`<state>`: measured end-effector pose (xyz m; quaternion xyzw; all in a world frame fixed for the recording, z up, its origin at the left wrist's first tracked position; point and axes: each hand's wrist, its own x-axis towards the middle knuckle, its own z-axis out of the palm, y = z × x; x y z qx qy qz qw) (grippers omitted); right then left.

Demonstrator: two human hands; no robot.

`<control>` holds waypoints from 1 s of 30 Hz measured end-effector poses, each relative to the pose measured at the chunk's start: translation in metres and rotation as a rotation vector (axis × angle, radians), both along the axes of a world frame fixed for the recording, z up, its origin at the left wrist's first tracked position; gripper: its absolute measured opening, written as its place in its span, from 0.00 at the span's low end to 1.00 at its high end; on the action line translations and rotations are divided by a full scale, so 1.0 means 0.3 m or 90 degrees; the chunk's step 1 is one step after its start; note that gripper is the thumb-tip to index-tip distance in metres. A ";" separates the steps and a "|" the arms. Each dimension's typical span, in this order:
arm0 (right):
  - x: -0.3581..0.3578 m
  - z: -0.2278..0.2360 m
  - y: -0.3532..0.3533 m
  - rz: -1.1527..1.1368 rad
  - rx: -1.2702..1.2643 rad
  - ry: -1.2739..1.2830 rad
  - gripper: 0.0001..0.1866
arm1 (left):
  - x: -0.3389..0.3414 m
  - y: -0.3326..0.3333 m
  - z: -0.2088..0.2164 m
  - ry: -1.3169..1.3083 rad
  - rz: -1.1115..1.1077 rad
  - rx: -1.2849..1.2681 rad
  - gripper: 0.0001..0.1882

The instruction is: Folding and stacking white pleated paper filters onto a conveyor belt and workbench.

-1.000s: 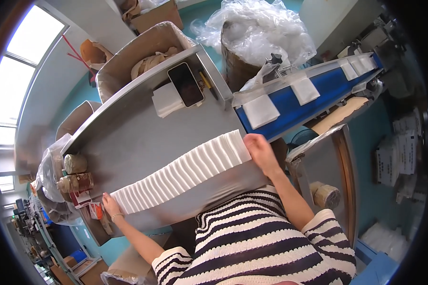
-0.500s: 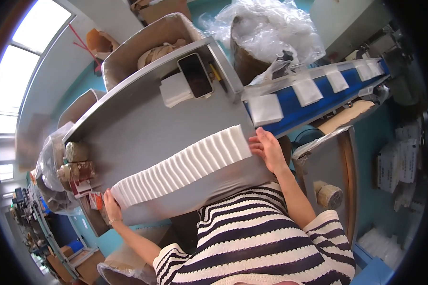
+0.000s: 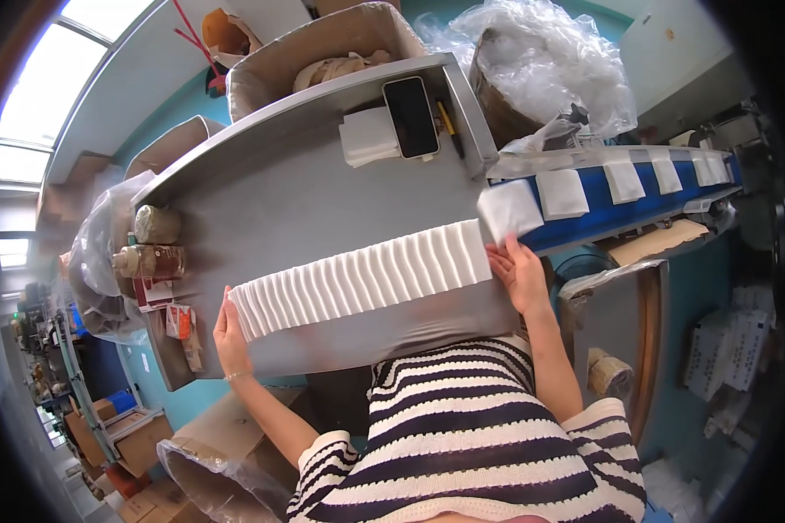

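Note:
A long row of white folded tissues (image 3: 366,275), standing on edge and packed side by side, lies across the grey metal table (image 3: 279,218) in front of me. At its left end rests my left hand (image 3: 231,336), fingers stretched flat against the last fold. My right hand (image 3: 522,275) is at the other end, fingers apart and close to the row's end face. Its fingertips meet the lower edge of a slightly blurred white folded tissue (image 3: 509,212) where the belt joins the table. Whether they grip that tissue is not clear.
More folded tissues (image 3: 563,193) lie spaced along the blue conveyor belt (image 3: 602,193) at the right. A phone (image 3: 412,118), a small white stack (image 3: 368,136) and a yellow pen (image 3: 450,128) lie at the table's far side. Bottles (image 3: 153,261) stand at the left edge.
The view has shifted. The foremost tissue on the belt has slid left to the table edge, against my right fingertips. Both hands remain at the ends of the row, which looks slightly straighter.

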<state>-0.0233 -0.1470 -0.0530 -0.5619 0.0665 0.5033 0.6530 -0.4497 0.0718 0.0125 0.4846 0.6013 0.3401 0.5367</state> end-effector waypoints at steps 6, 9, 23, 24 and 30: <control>-0.142 0.135 0.104 0.237 -0.102 -0.489 0.23 | -0.052 0.025 -0.185 -0.150 0.116 -0.034 0.27; -0.093 0.027 0.066 0.214 0.014 -0.177 0.23 | 0.101 -0.036 -0.031 -0.059 0.042 0.024 0.28; -0.030 0.108 -0.011 0.248 -0.071 0.009 0.21 | 0.128 0.014 -0.148 0.149 0.106 0.124 0.31; -0.012 0.058 -0.038 0.264 -0.033 -0.010 0.20 | 0.121 0.014 -0.135 -0.055 0.168 -0.016 0.31; -0.003 0.010 0.005 0.102 -0.064 -0.120 0.18 | 0.015 0.056 -0.180 -0.177 0.157 -0.092 0.26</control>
